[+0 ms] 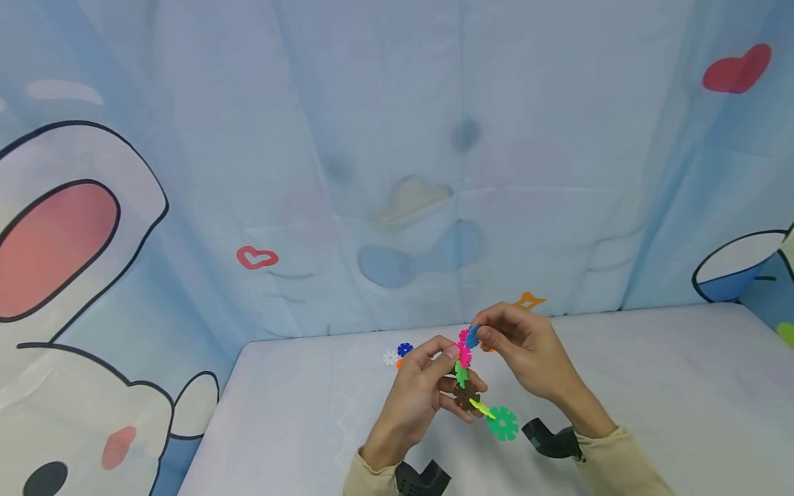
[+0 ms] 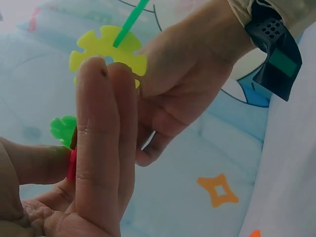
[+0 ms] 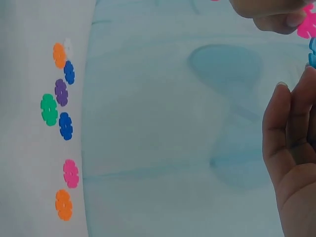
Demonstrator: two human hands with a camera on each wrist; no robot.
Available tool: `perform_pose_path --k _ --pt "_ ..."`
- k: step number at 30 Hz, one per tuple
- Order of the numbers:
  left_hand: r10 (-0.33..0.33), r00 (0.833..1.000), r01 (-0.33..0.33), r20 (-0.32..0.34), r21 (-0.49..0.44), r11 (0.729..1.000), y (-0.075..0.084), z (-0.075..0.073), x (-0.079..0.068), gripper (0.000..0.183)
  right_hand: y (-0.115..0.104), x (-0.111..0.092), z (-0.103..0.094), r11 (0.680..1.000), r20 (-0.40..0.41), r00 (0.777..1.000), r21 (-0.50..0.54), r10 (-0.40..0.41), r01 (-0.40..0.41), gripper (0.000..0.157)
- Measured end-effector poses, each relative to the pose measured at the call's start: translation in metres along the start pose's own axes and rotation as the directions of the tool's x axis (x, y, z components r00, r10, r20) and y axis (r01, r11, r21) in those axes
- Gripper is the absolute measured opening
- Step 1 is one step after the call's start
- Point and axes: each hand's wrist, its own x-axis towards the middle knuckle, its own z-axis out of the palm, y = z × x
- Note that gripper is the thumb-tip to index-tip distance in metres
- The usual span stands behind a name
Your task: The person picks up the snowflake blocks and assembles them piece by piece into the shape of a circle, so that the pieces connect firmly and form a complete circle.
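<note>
My left hand [image 1: 417,393] holds a chain of notched plastic snowflake discs, its thumb and fingers pinching a pink disc [image 1: 464,355]. Below that hang a light green disc [image 1: 461,374], a brown disc [image 1: 466,395], a yellow disc [image 1: 482,408] and a larger green disc [image 1: 502,423]. In the left wrist view the yellow disc [image 2: 108,47] shows behind raised fingers. At the chain's upper end, my right hand [image 1: 527,351] pinches a blue disc [image 1: 473,337] between thumb and fingers, right against the pink. The right wrist view catches only the blue disc's edge [image 3: 312,52].
Loose discs lie along the white table's back edge, among them a purple disc [image 3: 61,93], a green disc [image 3: 49,109] and an orange disc [image 3: 63,205]. A light blue printed curtain [image 1: 384,138] hangs right behind the table [image 1: 670,386].
</note>
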Motion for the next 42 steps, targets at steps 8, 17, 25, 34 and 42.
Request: perform_pose_path --k 8,17,25,34,42 --pt "-0.022 0.999 0.021 0.028 0.024 0.999 0.003 -0.001 -0.001 0.02 -0.001 0.0 0.005 1.0 0.014 1.0 0.014 0.007 -0.007 0.012" --pt "-0.025 1.0 0.025 0.005 0.033 0.999 0.0 -0.001 -0.002 0.022 -0.004 -0.001 0.013 0.997 -0.017 0.997 0.009 -0.081 0.082 0.022" --pt "-0.037 0.999 0.039 -0.035 0.064 0.997 0.0 -0.002 -0.001 0.019 0.0 0.0 0.017 0.996 -0.018 0.996 -0.001 -0.084 0.084 0.024" --pt "0.008 0.981 0.008 -0.192 0.078 0.997 0.01 -0.013 0.0 0.018 0.025 0.001 0.014 0.987 0.058 0.998 -0.162 0.02 -0.01 0.037" --pt "0.089 0.945 -0.061 -0.314 0.1 0.993 0.021 -0.046 -0.005 0.022 0.052 -0.011 0.046 0.88 0.314 0.916 -0.468 0.252 -0.082 0.034"
